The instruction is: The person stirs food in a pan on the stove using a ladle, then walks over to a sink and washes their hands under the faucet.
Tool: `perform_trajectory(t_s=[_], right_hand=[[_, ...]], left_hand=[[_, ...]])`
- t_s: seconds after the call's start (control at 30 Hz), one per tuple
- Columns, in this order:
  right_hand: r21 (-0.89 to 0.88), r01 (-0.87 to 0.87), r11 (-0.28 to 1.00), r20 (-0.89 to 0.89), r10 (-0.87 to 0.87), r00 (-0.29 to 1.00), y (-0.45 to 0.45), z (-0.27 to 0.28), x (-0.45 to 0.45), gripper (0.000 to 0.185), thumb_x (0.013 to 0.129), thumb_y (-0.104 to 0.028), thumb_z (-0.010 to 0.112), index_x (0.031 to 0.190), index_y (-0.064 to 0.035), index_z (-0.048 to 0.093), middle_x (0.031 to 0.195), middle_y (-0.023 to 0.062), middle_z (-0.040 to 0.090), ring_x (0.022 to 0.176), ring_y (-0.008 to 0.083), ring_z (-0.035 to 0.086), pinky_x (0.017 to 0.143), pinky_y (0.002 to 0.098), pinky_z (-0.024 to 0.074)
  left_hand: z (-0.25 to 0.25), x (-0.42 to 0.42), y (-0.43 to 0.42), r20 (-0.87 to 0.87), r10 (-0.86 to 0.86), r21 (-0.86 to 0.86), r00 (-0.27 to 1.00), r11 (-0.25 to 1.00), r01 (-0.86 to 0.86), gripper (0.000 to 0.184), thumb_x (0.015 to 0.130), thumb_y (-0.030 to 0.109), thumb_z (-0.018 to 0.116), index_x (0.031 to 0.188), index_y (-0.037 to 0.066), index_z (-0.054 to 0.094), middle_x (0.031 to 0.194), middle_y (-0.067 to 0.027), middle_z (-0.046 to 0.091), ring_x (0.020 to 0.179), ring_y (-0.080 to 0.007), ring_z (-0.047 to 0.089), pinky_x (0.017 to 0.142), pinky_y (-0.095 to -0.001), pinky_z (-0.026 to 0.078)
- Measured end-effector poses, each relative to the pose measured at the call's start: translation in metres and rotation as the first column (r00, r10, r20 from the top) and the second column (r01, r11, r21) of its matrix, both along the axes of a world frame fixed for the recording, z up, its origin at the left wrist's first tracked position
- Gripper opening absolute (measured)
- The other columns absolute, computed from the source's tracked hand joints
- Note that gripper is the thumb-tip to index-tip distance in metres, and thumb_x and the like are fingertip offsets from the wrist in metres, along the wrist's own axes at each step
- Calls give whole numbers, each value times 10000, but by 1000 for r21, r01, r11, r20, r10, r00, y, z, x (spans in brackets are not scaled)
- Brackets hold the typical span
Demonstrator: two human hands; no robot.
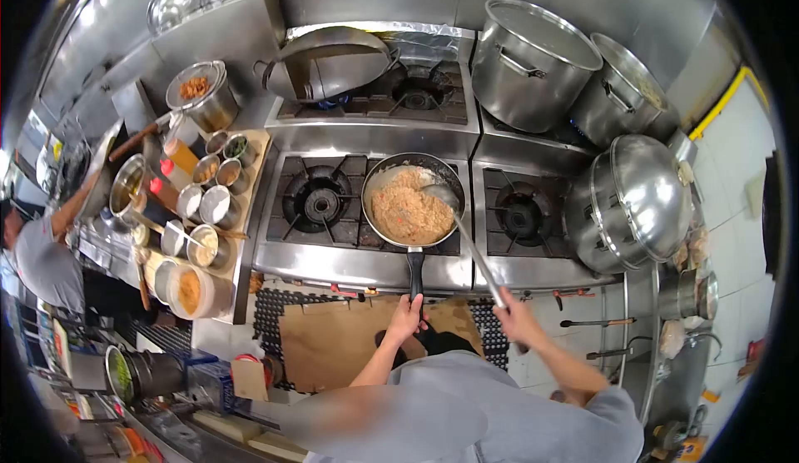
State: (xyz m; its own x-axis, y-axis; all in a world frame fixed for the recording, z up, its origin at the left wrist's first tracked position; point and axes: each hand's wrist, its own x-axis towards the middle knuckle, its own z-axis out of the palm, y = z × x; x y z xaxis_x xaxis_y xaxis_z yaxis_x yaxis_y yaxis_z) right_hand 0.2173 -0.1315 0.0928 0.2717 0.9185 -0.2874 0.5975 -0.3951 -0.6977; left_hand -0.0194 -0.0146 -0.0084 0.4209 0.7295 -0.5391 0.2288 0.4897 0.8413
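Note:
A frying pan (372, 221) with a black handle sits on the middle front burner of the stove. In it lies a heap of orange-brown, grainy food (408, 213) that resembles fried rice. My left hand (405, 320) is closed around the pan's handle. My right hand (518, 321) grips the long metal handle of a ladle (478, 255), which slants up to the left into the pan. The ladle's head rests in the food on the pan's right side and is partly covered by it.
An unused burner (320, 202) lies left of the pan, another (522, 215) right. A wok (329, 67) and stockpots (533, 63) stand behind. A domed steamer (637, 205) is at right. Seasoning containers (218, 206) fill the left counter, where another person (50, 251) stands.

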Motion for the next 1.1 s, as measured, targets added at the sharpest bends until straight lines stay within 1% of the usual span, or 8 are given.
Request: perform_trajectory(t_s=[0.1,0.13,0.3,0.4,0.63,0.77,0.97,1.1], right_hand=[[-225,218,950,-661,-313,682,1,54,-63,383,925,-108,461,1299,-30,432,704,49,516,475,104,463,401,286,412],[-192,256,947,-700,-315,641,1,71,-71,419,925,-89,466,1339,-60,408,674,0,443,453,63,404,372,221,366],[-135,177,975,-583,-223,781,3,64,-43,476,898,-94,519,1357,-77,394,677,24,487,444,81,433,392,244,386],[84,76,994,-78,-69,995,18,9,-26,514,867,-145,571,1338,-44,393,686,75,566,449,110,482,450,279,419],[-294,124,948,-691,-300,657,10,70,-51,488,914,-99,481,1377,-101,327,614,-3,415,442,81,405,371,255,372],[-295,32,955,-645,-224,730,30,105,-2,505,905,-79,504,1388,-113,358,624,-10,427,450,68,413,370,232,374],[-72,-46,996,-242,27,970,93,38,54,488,871,-93,572,1338,-87,430,629,31,539,489,95,491,418,275,414],[44,-248,968,8,248,969,88,12,67,524,825,-175,634,1303,-58,453,752,186,624,582,226,558,612,316,474]], left_hand=[[-13,1,-1,28,-6,0,1000,1000,6,451,928,478,419,1026,38,389,673,-77,575,473,-152,569,401,-262,419],[-9,0,-1,55,6,-12,998,1000,-5,438,929,472,419,1010,43,388,666,-76,577,481,-149,576,403,-265,424],[-6,-2,8,103,-23,-108,994,994,34,392,934,435,442,990,51,388,691,-83,587,514,-155,602,426,-264,450],[-18,7,3,278,127,-222,952,973,-64,316,941,362,476,1000,66,381,720,-75,581,515,-144,589,444,-254,451],[-3,32,-8,184,188,-99,965,980,-172,307,949,367,454,1025,84,363,677,-34,521,445,-114,475,389,-252,369],[-5,39,-9,174,198,-149,965,974,-173,306,949,373,451,1057,100,365,671,-26,497,442,-104,444,381,-246,342],[7,44,-10,174,232,-146,957,967,-208,290,951,381,444,1042,110,393,685,-18,501,467,-98,440,407,-241,343],[-12,45,-13,194,254,-87,947,966,-242,335,941,396,464,1074,100,383,672,-27,495,446,-103,429,391,-241,332]])
